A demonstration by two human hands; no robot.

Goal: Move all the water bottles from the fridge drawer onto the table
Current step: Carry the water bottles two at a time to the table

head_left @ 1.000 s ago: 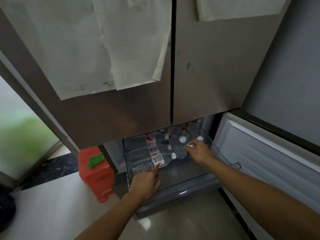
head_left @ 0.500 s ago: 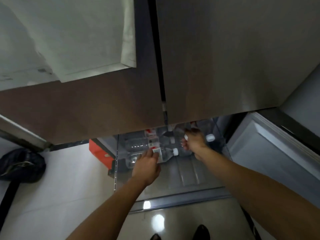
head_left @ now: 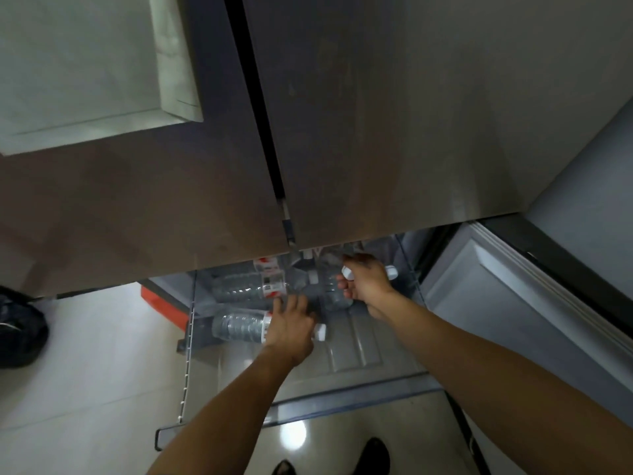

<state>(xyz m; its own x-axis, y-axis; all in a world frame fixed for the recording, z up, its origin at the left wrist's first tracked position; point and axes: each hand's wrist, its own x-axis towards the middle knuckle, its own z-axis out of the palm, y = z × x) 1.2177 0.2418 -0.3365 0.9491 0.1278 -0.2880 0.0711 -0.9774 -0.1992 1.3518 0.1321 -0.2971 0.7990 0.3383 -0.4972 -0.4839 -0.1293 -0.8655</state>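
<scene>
Grey fridge drawer (head_left: pixel 356 347): clear plastic water bottle (head_left: pixel 238 325) lies 9-to-3, left hand (head_left: pixel 291 325) curled on neck; right hand (head_left: pixel 368 286) grips second bottle (head_left: pixel 337 298), 1 o'clock.

A pale paper sheet (head_left: pixel 85 70) is fixed to the left upper door (head_left: pixel 137 217), beside the right upper door (head_left: pixel 411 114). A black bag (head_left: pixel 19 330) and a red object (head_left: pixel 161 301) are placed on the light floor (head_left: pixel 85 389). Two dark shoes (head_left: pixel 375 455) are seen at the bottom edge.
</scene>
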